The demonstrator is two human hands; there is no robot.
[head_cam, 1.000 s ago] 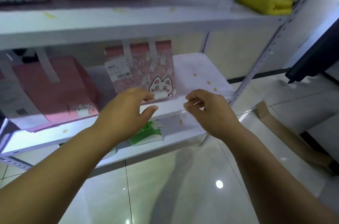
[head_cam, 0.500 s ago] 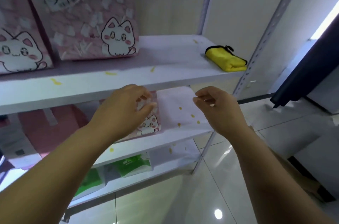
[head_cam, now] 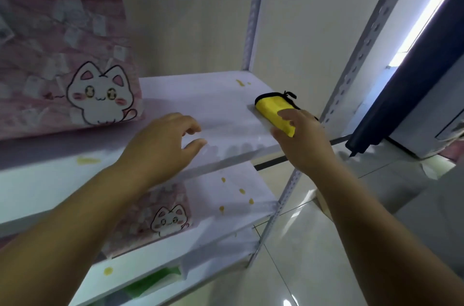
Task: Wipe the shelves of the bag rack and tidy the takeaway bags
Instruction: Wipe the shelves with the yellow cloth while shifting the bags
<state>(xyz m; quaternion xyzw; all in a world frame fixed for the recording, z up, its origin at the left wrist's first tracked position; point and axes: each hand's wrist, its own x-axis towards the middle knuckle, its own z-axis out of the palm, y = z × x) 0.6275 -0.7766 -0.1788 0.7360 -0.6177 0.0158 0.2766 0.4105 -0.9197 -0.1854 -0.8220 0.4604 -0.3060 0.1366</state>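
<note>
Scanning from the far left, finds the pink cat bag (head_cam: 75,67) upright on the upper shelf (head_cam: 213,102), well apart from both hands, yet liable to be tipped or shoved back by a wide wiping stroke. Just in front, near the shelf's front edge, notes a yellow smear (head_cam: 88,160) not yet wiped; risks spreading it instead of lifting it if rubbed with a bunched fold. Holds the left hand (head_cam: 160,145) above that front edge, fingers loosely spread and half bent, gripping nothing, so offers no steadying of bag or shelf. Below, sees a second cat bag (head_cam: 163,218) partly hidden under the upper shelf, on the lower shelf (head_cam: 251,180) beside yellow spots (head_cam: 242,191); could knock crumbs or drips onto it when wiping above. Further right, has the yellow cloth (head_cam: 271,107) near the upper shelf's right end, with the right hand (head_cam: 303,140) on its near end, forefinger curled over the top and thumb at the near corner; cannot judge the firmness of the pinch. Might let it slip off the edge to the floor if lifted loosely, or snag its black loop (head_cam: 288,95) on the rack post (head_cam: 351,59).
</note>
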